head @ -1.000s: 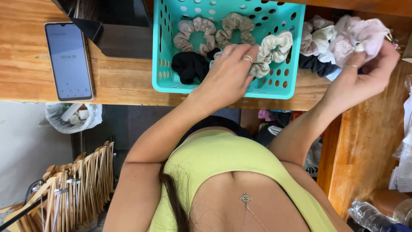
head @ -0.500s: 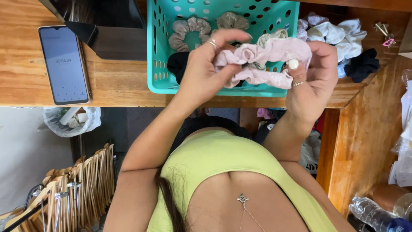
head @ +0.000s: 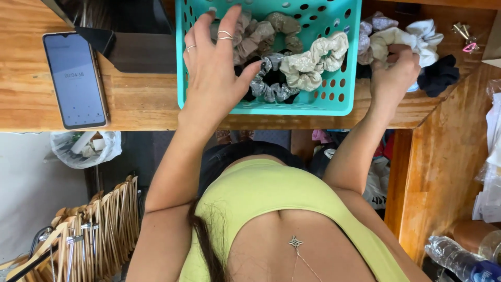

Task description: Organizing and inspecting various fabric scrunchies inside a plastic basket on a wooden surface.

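A teal plastic basket (head: 292, 107) with holes stands on the wooden table and holds several scrunchies, among them a cream lace one (head: 313, 60), a silvery grey one (head: 269, 86) and a taupe one (head: 255, 34). My left hand (head: 214, 68) hovers over the basket's left half, fingers spread, holding nothing. To the right of the basket lies a loose pile with a cream scrunchie (head: 389, 37), a white one (head: 425, 31) and a black one (head: 438, 75). My right hand (head: 394, 73) rests on this pile, its fingers closed around the cream scrunchie.
A smartphone (head: 75, 78) with a lit screen lies at the table's left. A small hair clip (head: 464, 34) sits at the far right. Below the table are wooden hangers (head: 99, 219), a plastic bag (head: 86, 149) and a water bottle (head: 459, 258).
The pink scrunchie stretched between both hands is gone from them. My left hand has moved over the basket with fingers spread, and my right hand has gone back to the pile on the right.
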